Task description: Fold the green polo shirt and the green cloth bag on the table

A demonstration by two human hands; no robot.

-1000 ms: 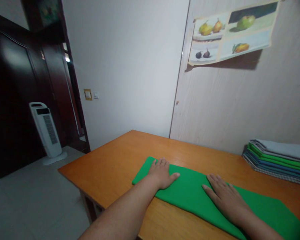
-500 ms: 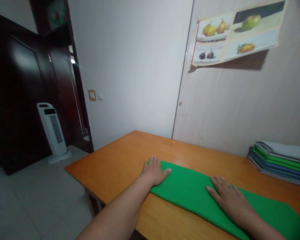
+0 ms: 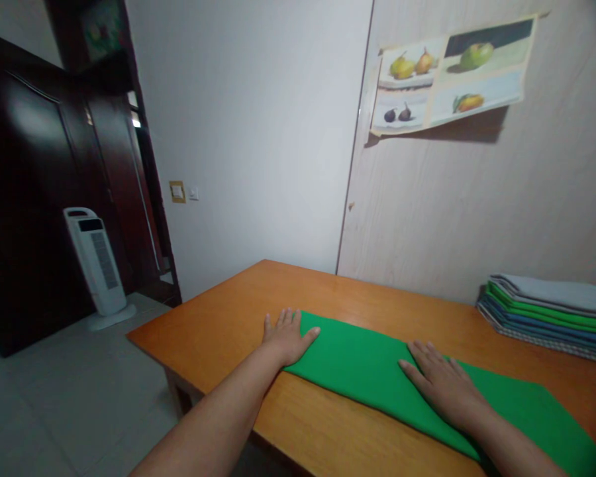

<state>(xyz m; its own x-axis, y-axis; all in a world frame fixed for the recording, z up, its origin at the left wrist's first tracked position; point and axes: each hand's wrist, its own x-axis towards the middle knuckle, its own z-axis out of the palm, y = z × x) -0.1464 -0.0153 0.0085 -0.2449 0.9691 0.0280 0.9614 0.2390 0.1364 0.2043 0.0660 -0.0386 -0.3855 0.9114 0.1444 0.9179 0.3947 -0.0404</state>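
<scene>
A folded green cloth [image 3: 357, 361] lies as a long flat strip across the wooden table [image 3: 218, 305], its near right end running toward the lower right corner of the view. My left hand [image 3: 287, 342] rests at the strip's far left end, fingers spread, with the thumb on the cloth and the outer fingers past its edge. Flat on the middle of the strip is my right hand [image 3: 444, 387], its fingers stretched out and the thumb apart. Neither hand grips the fabric.
At the table's right back stands a stack of folded cloths [image 3: 546, 315] in grey, green, blue and checks. A white tower heater [image 3: 99, 265] is on the floor at left, by a dark door [image 3: 24, 199]. A fruit poster [image 3: 451, 76] hangs on the wall.
My left hand has slid a little to the left, its fingers spreading beyond the cloth's end. The right hand stays flat on the cloth. The whole view has shifted slightly.
</scene>
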